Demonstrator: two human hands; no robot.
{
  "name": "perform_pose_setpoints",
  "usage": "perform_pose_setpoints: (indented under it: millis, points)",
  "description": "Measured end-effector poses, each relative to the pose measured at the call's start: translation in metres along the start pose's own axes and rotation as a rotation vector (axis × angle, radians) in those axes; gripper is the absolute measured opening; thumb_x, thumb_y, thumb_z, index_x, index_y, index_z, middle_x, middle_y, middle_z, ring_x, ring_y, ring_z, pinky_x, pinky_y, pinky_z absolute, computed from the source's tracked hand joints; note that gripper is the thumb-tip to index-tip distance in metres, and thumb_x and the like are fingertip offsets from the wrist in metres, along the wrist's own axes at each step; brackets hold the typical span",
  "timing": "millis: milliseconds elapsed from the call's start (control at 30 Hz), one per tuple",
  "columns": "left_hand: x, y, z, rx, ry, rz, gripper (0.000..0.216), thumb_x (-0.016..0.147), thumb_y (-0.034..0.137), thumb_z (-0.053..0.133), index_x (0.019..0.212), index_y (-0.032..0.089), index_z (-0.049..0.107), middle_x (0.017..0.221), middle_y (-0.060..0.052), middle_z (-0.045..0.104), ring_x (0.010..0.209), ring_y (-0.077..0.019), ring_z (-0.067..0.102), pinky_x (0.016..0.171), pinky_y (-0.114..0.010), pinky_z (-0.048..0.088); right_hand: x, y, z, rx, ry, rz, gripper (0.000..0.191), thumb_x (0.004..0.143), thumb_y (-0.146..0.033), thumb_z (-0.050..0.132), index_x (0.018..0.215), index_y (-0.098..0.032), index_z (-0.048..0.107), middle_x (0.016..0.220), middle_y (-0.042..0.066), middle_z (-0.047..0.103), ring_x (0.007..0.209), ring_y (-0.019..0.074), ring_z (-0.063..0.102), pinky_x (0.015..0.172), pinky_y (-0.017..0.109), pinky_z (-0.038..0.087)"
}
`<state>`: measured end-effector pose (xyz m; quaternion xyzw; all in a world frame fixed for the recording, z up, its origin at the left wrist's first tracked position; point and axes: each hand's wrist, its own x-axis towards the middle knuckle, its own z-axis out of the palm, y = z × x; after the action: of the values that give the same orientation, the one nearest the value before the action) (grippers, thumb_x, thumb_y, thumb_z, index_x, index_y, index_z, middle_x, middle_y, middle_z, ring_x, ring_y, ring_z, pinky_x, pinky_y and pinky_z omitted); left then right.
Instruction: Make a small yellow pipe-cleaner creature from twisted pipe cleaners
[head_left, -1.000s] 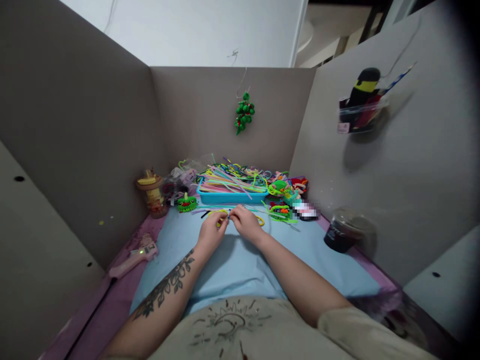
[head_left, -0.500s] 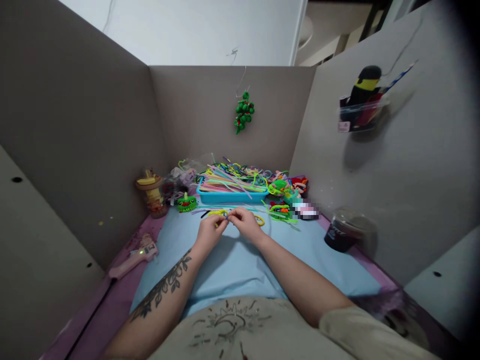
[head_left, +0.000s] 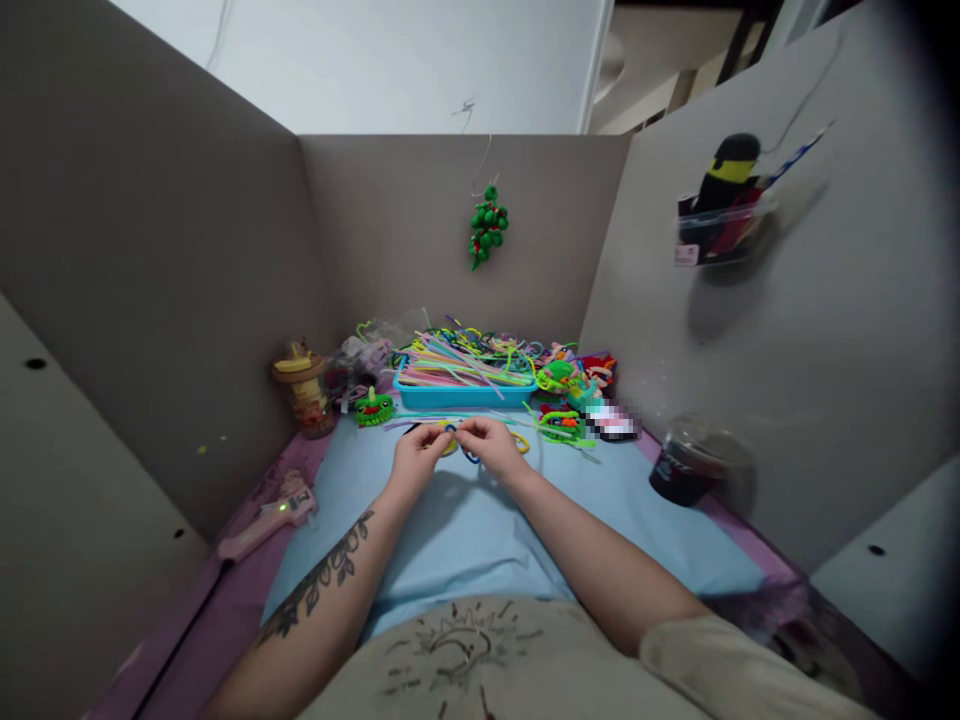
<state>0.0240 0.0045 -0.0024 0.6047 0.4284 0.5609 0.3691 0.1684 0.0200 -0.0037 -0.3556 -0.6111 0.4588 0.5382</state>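
My left hand point(head_left: 420, 455) and my right hand point(head_left: 489, 446) meet fingertip to fingertip above the blue cloth point(head_left: 480, 540). Both are closed in a pinch on a dark blue pipe cleaner point(head_left: 471, 458), which bends into a loop below the right fingers. A yellow pipe-cleaner piece point(head_left: 450, 447) shows behind the left fingertips; whether it is held or lies on the cloth I cannot tell. To the right of my right hand lies a yellow ring point(head_left: 521, 442). Several loose pipe cleaners point(head_left: 480, 417) stretch across the cloth just beyond my hands.
A blue tray point(head_left: 465, 397) heaped with pipe cleaners stands at the back. Green frog-like figures point(head_left: 374, 407) flank it. A pink glue gun point(head_left: 270, 522) and a tumbler point(head_left: 301, 385) are on the left, a dark lidded cup point(head_left: 684, 470) on the right. Grey panels point(head_left: 465, 290) enclose three sides.
The blue pipe cleaner now shows as a loop between and below my fingers, where less of it showed before. My left hand has shifted slightly, uncovering the yellow piece differently.
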Motion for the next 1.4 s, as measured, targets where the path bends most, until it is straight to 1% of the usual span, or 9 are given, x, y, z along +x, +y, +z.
perform_pose_setpoints:
  millis: [167,300,500,667,867,1033,1200,1300,1400]
  points:
    - [0.0,-0.001,-0.002,0.124,-0.023,0.082,0.02,0.071,0.032,0.062,0.069,0.013,0.064,0.066,-0.002,0.063,0.062,-0.012,0.056,0.059,-0.022,0.044,0.001,-0.001,-0.001,-0.03,0.052,-0.027,0.018,0.068,-0.033,0.062,0.068,-0.015,0.059,0.05,-0.005,0.047,0.045,0.0073,0.038,0.044,0.02,0.03]
    - [0.0,-0.002,-0.003,0.207,-0.028,0.14,0.018,0.072,0.03,0.06,0.07,0.013,0.065,0.069,-0.002,0.064,0.065,-0.0127,0.056,0.06,-0.022,0.043,0.002,0.001,-0.003,-0.029,0.05,-0.017,0.018,0.066,-0.033,0.063,0.066,-0.015,0.059,0.048,-0.005,0.046,0.044,0.0072,0.037,0.043,0.02,0.029]
    - [0.001,-0.004,-0.005,0.263,-0.059,0.165,0.019,0.073,0.031,0.059,0.069,0.014,0.065,0.067,-0.002,0.064,0.064,-0.0131,0.056,0.059,-0.022,0.043,0.001,0.0,-0.003,0.044,0.007,0.036,0.02,0.066,-0.034,0.065,0.066,-0.015,0.059,0.046,-0.005,0.047,0.041,0.0067,0.037,0.041,0.02,0.027]
    - [0.001,-0.004,-0.005,0.241,-0.048,0.148,0.017,0.072,0.029,0.059,0.07,0.014,0.066,0.067,-0.002,0.065,0.064,-0.0134,0.057,0.059,-0.022,0.043,0.001,0.004,-0.002,0.139,-0.049,0.068,0.021,0.064,-0.034,0.069,0.066,-0.015,0.06,0.048,-0.004,0.051,0.042,0.0077,0.043,0.042,0.021,0.031]
    - [0.0,-0.004,-0.004,0.296,-0.057,0.126,0.02,0.072,0.032,0.06,0.068,0.013,0.066,0.063,-0.001,0.064,0.06,-0.0129,0.056,0.056,-0.022,0.041,0.002,0.008,-0.002,0.159,-0.043,0.096,0.021,0.062,-0.033,0.07,0.065,-0.015,0.06,0.048,-0.003,0.053,0.043,0.0082,0.043,0.043,0.021,0.032]
    - [0.0,-0.005,-0.005,0.403,-0.033,0.15,0.017,0.073,0.029,0.059,0.069,0.015,0.067,0.067,-0.002,0.067,0.063,-0.0142,0.059,0.058,-0.023,0.043,0.002,0.004,-0.003,-0.043,-0.014,0.001,0.017,0.068,-0.032,0.062,0.064,-0.016,0.058,0.048,-0.005,0.048,0.044,0.0085,0.04,0.045,0.022,0.031]
    - [0.002,-0.006,-0.009,0.442,0.002,0.21,0.015,0.073,0.026,0.059,0.079,0.017,0.069,0.078,-0.005,0.07,0.071,-0.016,0.062,0.065,-0.026,0.048,0.002,0.004,-0.006,-0.46,0.074,-0.278,0.011,0.074,-0.023,0.055,0.066,-0.017,0.06,0.064,0.0,0.055,0.061,0.0125,0.049,0.058,0.024,0.035]
    - [0.005,-0.006,-0.014,0.467,0.001,0.277,0.016,0.076,0.026,0.058,0.084,0.018,0.069,0.085,-0.006,0.07,0.077,-0.0173,0.062,0.069,-0.028,0.049,0.001,0.001,-0.008,-0.583,0.035,-0.355,0.012,0.076,-0.018,0.052,0.068,-0.018,0.061,0.066,0.001,0.056,0.066,0.0137,0.05,0.063,0.025,0.036]
    - [0.005,-0.006,-0.018,0.533,-0.032,0.378,0.014,0.078,0.025,0.057,0.085,0.02,0.069,0.088,-0.006,0.069,0.082,-0.0178,0.061,0.074,-0.029,0.047,-0.002,-0.003,-0.007,-0.619,-0.019,-0.371,0.013,0.077,-0.016,0.05,0.069,-0.018,0.06,0.068,0.001,0.057,0.068,0.0145,0.05,0.064,0.025,0.036]
